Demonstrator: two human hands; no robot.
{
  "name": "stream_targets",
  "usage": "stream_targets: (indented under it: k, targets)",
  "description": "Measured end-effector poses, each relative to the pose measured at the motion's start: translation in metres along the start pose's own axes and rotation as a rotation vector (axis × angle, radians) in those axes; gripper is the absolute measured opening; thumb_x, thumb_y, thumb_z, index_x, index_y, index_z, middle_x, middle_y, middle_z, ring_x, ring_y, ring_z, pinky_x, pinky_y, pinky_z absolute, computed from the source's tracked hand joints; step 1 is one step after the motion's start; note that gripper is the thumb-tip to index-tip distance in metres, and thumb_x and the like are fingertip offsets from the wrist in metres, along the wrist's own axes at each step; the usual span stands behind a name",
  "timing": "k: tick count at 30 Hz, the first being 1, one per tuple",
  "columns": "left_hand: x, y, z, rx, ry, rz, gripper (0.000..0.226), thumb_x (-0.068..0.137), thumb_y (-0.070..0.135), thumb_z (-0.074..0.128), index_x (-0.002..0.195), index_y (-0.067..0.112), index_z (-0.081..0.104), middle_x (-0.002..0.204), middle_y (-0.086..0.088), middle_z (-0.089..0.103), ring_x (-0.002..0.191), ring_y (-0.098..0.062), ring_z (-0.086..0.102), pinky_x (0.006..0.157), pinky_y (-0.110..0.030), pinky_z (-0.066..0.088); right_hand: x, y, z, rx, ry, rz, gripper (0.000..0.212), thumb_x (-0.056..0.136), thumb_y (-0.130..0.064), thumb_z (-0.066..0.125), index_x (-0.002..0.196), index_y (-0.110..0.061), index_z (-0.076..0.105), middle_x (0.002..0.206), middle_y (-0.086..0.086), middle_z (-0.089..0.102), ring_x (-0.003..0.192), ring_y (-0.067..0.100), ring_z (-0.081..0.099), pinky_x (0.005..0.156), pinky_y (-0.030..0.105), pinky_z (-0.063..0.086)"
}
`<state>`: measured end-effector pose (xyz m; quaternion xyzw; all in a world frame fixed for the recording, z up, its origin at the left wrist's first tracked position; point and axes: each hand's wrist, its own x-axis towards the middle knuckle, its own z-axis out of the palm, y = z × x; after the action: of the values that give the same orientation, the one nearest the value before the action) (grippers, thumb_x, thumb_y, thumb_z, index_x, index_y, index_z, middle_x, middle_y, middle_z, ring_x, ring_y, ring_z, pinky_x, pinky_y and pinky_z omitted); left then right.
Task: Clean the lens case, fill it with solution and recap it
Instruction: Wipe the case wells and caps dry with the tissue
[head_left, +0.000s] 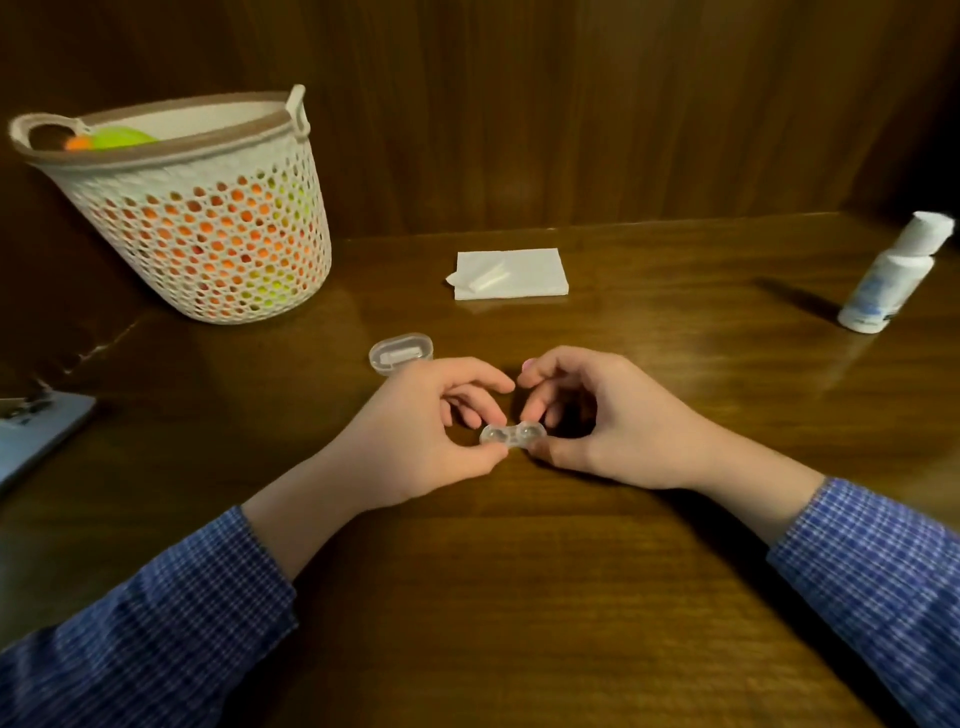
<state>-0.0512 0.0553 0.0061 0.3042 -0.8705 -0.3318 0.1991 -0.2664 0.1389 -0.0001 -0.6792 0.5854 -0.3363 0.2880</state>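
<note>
A small clear lens case (511, 435) with two round wells is held just above the wooden table (519, 597), between both hands. My left hand (421, 436) pinches its left end with thumb and fingers. My right hand (597, 421) pinches its right end. A clear oval lid or outer box (401, 353) lies on the table behind my left hand. The white solution bottle (891, 275) stands capped at the far right. A folded white tissue (511, 274) lies at the back centre.
A white perforated basket (208, 208) with orange and green contents stands at the back left. A grey flat object (36, 431) pokes in at the left edge. A dark wooden wall runs behind the table.
</note>
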Motion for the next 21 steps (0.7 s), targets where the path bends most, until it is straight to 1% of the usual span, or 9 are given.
stream_targets:
  k: [3,6,8,9,11,14,17,19,21]
  targets:
    - [-0.001,-0.002,0.0,0.008,-0.002,0.011,0.049,0.08,0.021,0.086,0.121,0.037,0.066,0.097,0.026,0.074,0.095,0.004,0.068,0.078,-0.007,0.048,-0.001,-0.005,-0.004,-0.018,0.01,0.009,0.044,0.081,-0.016,0.086,0.119,-0.024,0.065,0.102,-0.008,0.073,0.089,0.011,0.07,0.085,0.032,0.061]
    - [-0.003,-0.007,-0.005,0.029,-0.005,0.0,0.052,0.081,0.021,0.085,0.125,0.039,0.065,0.095,0.025,0.074,0.098,0.006,0.065,0.078,-0.006,0.046,0.015,-0.009,-0.015,0.085,0.18,-0.007,0.024,0.088,-0.007,0.078,0.109,-0.013,0.069,0.098,0.001,0.075,0.08,0.015,0.073,0.075,0.029,0.062]
    - [-0.003,-0.01,-0.009,0.048,-0.007,-0.007,0.053,0.081,0.021,0.085,0.126,0.039,0.065,0.094,0.024,0.074,0.1,0.008,0.063,0.076,-0.004,0.045,0.04,-0.009,-0.024,0.079,0.286,0.011,0.013,0.093,-0.005,0.073,0.104,-0.01,0.07,0.092,0.002,0.073,0.072,0.01,0.071,0.065,0.026,0.062]
    - [-0.002,-0.011,-0.01,0.056,-0.011,-0.013,0.053,0.081,0.021,0.084,0.127,0.039,0.064,0.095,0.023,0.073,0.101,0.009,0.062,0.076,-0.003,0.045,0.058,-0.007,-0.029,-0.001,0.313,0.011,0.011,0.094,-0.006,0.071,0.104,-0.011,0.071,0.093,0.002,0.072,0.076,0.008,0.071,0.067,0.028,0.063]
    - [-0.001,-0.011,-0.012,0.065,-0.03,-0.029,0.055,0.082,0.021,0.084,0.128,0.041,0.063,0.096,0.022,0.072,0.102,0.009,0.06,0.074,-0.004,0.046,0.096,-0.001,-0.035,-0.218,0.298,-0.003,0.018,0.094,-0.006,0.069,0.109,-0.014,0.072,0.105,-0.002,0.072,0.091,0.011,0.07,0.078,0.026,0.061]
    - [0.0,-0.014,-0.012,0.051,-0.052,-0.039,0.057,0.083,0.02,0.083,0.131,0.041,0.061,0.098,0.022,0.071,0.102,0.01,0.059,0.074,-0.011,0.051,0.144,0.01,-0.039,-0.409,0.25,0.001,0.033,0.095,-0.001,0.066,0.123,-0.019,0.07,0.123,0.0,0.069,0.103,0.012,0.065,0.077,0.015,0.052]
    - [0.001,-0.016,-0.013,0.034,-0.061,-0.044,0.058,0.083,0.02,0.082,0.132,0.042,0.06,0.099,0.022,0.07,0.103,0.011,0.059,0.078,-0.017,0.055,0.177,0.02,-0.038,-0.577,0.169,-0.02,0.038,0.095,-0.003,0.067,0.127,-0.022,0.069,0.135,0.003,0.063,0.112,0.018,0.064,0.085,0.023,0.055]
    - [0.002,-0.018,-0.013,0.03,-0.062,-0.051,0.059,0.083,0.022,0.082,0.133,0.043,0.059,0.099,0.023,0.07,0.102,0.013,0.058,0.077,-0.015,0.053,0.192,0.025,-0.035,-0.654,0.099,-0.003,0.041,0.094,-0.006,0.069,0.129,-0.026,0.068,0.142,0.002,0.06,0.123,0.022,0.06,0.096,0.032,0.055]
    - [0.003,-0.018,-0.013,0.029,-0.066,-0.049,0.059,0.082,0.023,0.081,0.133,0.044,0.059,0.098,0.024,0.069,0.101,0.013,0.058,0.078,-0.014,0.051,0.203,0.028,-0.033,-0.678,0.083,0.026,0.042,0.094,-0.007,0.069,0.129,-0.03,0.069,0.146,0.001,0.058,0.129,0.023,0.056,0.103,0.037,0.054]
